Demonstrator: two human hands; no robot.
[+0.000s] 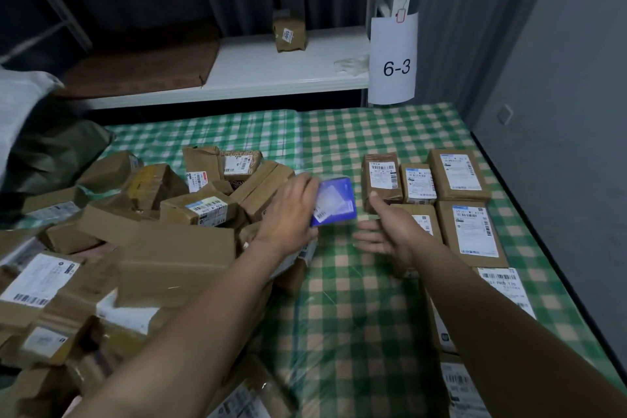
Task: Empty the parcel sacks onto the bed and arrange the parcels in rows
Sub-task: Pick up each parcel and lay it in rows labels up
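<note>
Two bare arms reach out from the bottom of the view, over the bed with its green and white check cover. The left hand holds a small blue parcel by its left edge. Its fingers are curled round that edge. The parcel is tipped up in the air above the cover, between the big heap and the rows. It looks blurry, and it has a white label on its front. The right hand is just beside the blue parcel and does not touch it. Its fingers are spread and point left, its thumb sticks up, and it holds nothing.

On the left side of the bed lies a messy heap of brown parcels. They lie on top of each other, tipped all ways, and many have white labels. On the right side, brown parcels lie flat in neat rows, labels up. Three sit side by side in the far row. More run down the right edge toward the camera. The right hand hides part of one.

A dark green sack lies slumped at the far left, with a pale grey sack above it. Behind the bed is a white shelf. A lone parcel stands on it, and a brown cushion lies to its left. A white sign on the post says 6-3.
</note>
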